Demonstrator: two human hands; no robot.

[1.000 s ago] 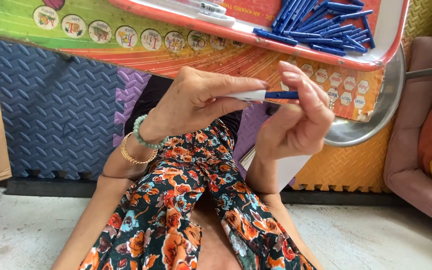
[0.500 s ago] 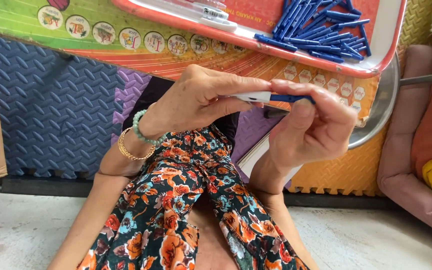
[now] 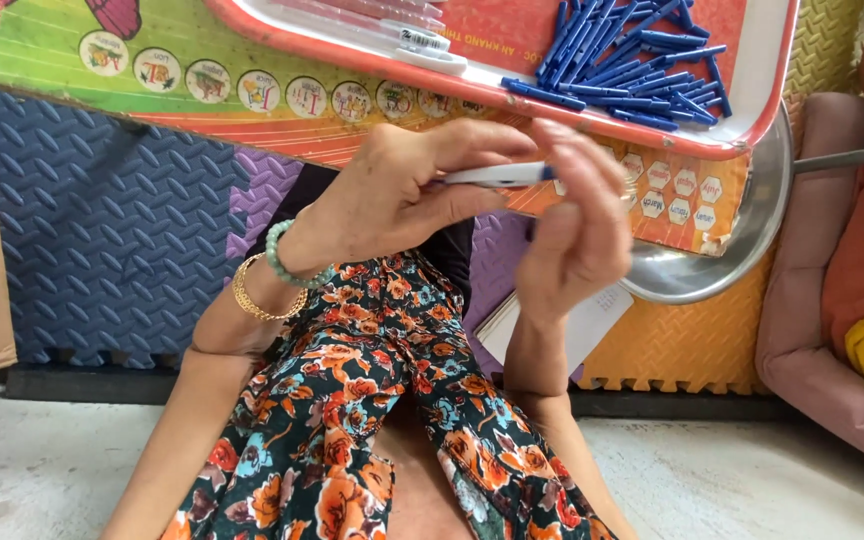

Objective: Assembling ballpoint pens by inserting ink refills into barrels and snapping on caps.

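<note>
Fingers of my left hand (image 3: pixel 392 195) and right hand (image 3: pixel 582 225) pinch one white pen (image 3: pixel 492 176) below the red tray (image 3: pixel 752 130).

One head-worn camera looks down from close above at the left hand (image 3: pixel 392 200) and right hand (image 3: pixel 577 235), which meet mid-frame on a pen (image 3: pixel 497 176); the red tray (image 3: pixel 762 120) lies just beyond that grip, floral-clad legs (image 3: pixel 372 400) beneath it.
</note>
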